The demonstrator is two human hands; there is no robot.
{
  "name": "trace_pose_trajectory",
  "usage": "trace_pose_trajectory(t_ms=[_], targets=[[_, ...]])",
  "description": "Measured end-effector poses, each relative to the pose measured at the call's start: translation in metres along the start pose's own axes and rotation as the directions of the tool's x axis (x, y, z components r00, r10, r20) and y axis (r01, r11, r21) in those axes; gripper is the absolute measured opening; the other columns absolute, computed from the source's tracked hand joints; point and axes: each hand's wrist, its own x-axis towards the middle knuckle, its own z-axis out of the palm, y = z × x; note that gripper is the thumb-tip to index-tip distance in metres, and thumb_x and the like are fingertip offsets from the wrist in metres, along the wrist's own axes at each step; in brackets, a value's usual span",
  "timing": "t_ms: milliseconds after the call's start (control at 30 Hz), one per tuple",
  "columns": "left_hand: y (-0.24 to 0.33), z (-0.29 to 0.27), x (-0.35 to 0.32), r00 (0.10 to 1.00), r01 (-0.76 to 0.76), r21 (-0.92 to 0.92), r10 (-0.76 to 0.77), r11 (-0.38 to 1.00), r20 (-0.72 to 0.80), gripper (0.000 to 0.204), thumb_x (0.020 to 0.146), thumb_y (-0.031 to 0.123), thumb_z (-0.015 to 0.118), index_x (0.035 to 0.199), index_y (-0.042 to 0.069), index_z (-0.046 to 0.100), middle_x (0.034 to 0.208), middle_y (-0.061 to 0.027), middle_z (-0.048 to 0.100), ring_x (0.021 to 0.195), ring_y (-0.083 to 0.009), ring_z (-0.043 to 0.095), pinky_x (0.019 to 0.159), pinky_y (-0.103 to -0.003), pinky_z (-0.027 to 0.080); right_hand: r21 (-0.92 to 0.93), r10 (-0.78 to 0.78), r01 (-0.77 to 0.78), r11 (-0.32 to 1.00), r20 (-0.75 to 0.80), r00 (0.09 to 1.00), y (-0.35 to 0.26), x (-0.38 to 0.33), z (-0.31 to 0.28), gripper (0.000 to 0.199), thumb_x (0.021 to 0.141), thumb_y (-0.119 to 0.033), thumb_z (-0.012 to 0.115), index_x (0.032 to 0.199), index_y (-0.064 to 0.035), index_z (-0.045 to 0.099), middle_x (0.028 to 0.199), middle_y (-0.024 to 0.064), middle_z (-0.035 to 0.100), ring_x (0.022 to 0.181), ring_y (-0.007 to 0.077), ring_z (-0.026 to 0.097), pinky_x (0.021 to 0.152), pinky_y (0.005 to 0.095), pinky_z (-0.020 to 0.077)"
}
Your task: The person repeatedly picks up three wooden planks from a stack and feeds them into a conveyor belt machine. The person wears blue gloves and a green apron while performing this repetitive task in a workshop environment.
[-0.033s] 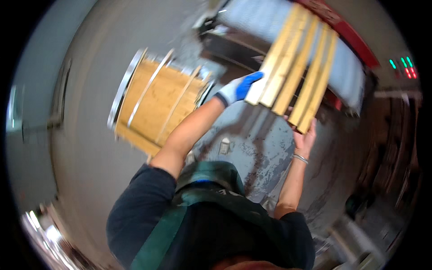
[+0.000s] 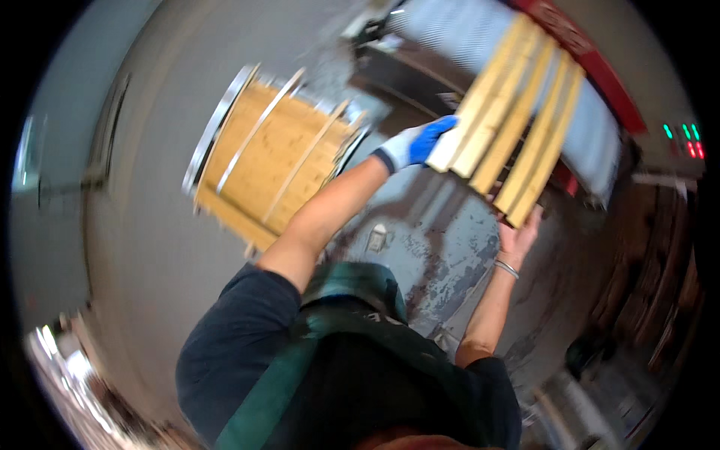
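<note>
Several pale wooden slats (image 2: 517,112) lie side by side, their far ends on a grey ribbed roller bed (image 2: 442,34) and their near ends sticking out toward me. My left hand (image 2: 420,142), in a white and blue glove, grips the outer edge of the leftmost slat near its end. At the rightmost slats, my bare right hand (image 2: 519,234) holds the near ends from below, its fingers partly hidden under the wood. A narrow gap parts the right pair of slats from the others.
To my left stands a bound stack of wooden boards (image 2: 259,154) with pale strips across it. A red beam (image 2: 589,60) runs behind the rollers, with green and red lit displays (image 2: 686,139) at the far right. The grey floor (image 2: 442,262) is worn and stained.
The whole view has shifted slightly, so the slats, rollers and both hands appear a little farther right. The hold on the slats looks the same.
</note>
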Motion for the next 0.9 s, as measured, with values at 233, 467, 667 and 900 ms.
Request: trace_pose_trajectory(t_ms=[233, 467, 667, 900], targets=[[-0.141, -0.119, -0.199, 0.988, 0.000, -0.287, -0.044, 0.958, -0.149, 0.066, 0.108, 0.054, 0.033, 0.158, 0.010, 0.034, 0.162, -0.0138, 0.038, 0.149, -0.0318, 0.036, 0.123, -0.049, 0.027, 0.006, 0.204, -0.247, 0.969, -0.585, 0.785, 0.088, -0.011, -0.168, 0.048, 0.104, -0.033, 0.054, 0.140, -0.0015, 0.053, 0.134, 0.0193, 0.061, 0.125, 0.0346, 0.059, 0.110, 0.0544, 0.0450], [-0.329, -0.211, -0.482, 0.707, -0.318, -0.592, -0.231, 0.741, -0.668, 0.046, 0.111, 0.032, 0.042, 0.148, 0.005, 0.045, 0.139, -0.0129, 0.059, 0.126, -0.0288, 0.059, 0.103, -0.040, 0.049, -0.660, 0.629, -0.736, 0.148, -0.512, 0.585, 0.388, -0.088, -0.209, 0.042, 0.095, -0.035, 0.071, 0.120, -0.0018, 0.064, 0.107, 0.0100, 0.072, 0.099, 0.0239, 0.071, 0.081, 0.0367, 0.0587], [-0.424, -0.270, -0.625, 0.409, -0.586, -0.423, -0.198, 0.692, -0.891, 0.056, 0.110, 0.045, 0.039, 0.145, 0.003, 0.051, 0.143, -0.0137, 0.058, 0.130, -0.0307, 0.057, 0.110, -0.043, 0.045, -0.879, 0.813, -0.432, -0.202, -0.396, 0.427, 0.669, -0.113, -0.191, 0.078, 0.081, -0.040, 0.087, 0.133, 0.0082, 0.054, 0.124, 0.0166, 0.068, 0.111, 0.0228, 0.065, 0.098, 0.0344, 0.0493], [-0.488, -0.288, -0.680, 0.273, -0.660, -0.304, -0.157, 0.688, -0.949, 0.056, 0.110, 0.039, 0.040, 0.149, -0.001, 0.046, 0.150, -0.0176, 0.052, 0.136, -0.0333, 0.051, 0.116, -0.047, 0.040, -0.930, 0.812, -0.276, -0.243, -0.351, 0.466, 0.844, -0.146, -0.221, 0.097, 0.075, -0.044, 0.090, 0.140, 0.0130, 0.047, 0.138, 0.0269, 0.057, 0.128, 0.0317, 0.057, 0.108, 0.0399, 0.0460]])
